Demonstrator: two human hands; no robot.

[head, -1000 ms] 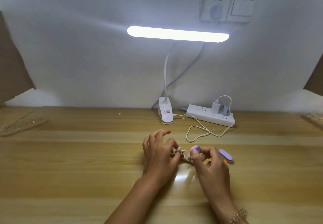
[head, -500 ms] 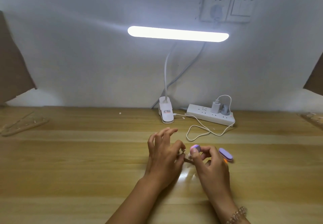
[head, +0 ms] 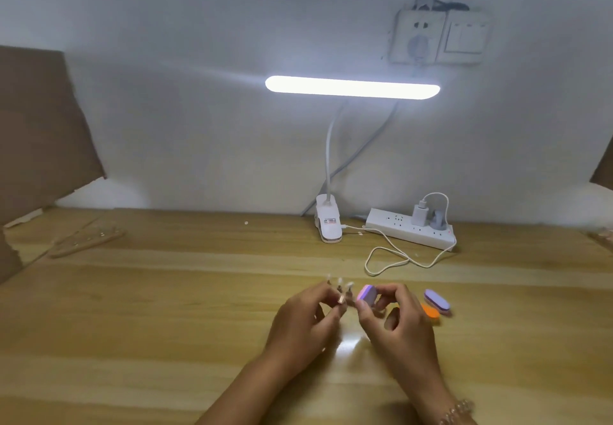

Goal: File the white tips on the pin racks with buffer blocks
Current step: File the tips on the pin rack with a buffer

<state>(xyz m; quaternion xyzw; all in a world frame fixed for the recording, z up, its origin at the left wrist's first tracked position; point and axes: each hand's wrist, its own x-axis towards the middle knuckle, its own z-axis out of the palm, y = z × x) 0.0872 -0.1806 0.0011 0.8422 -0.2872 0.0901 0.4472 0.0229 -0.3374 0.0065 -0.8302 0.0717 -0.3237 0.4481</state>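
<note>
Left hand [head: 303, 323]: fingers curled round a small pin rack [head: 341, 299], held just above the worktop [head: 166, 325]; white tips [head: 339, 282] stand upward, blurred.
Right hand [head: 399, 323]: thumb and fingers pinch a purple buffer block [head: 367, 294] just beside the tips; contact cannot be told.
Lying right of it: second purple buffer block [head: 437, 300], orange buffer block [head: 431, 312].
Far left: another pin rack [head: 87, 238].
Rear: clip lamp [head: 328, 225], power strip [head: 409, 229].

The pin rack [head: 341, 302], white tips [head: 339, 281] upward, is just beside a tilted purple buffer block [head: 366, 294].
</note>
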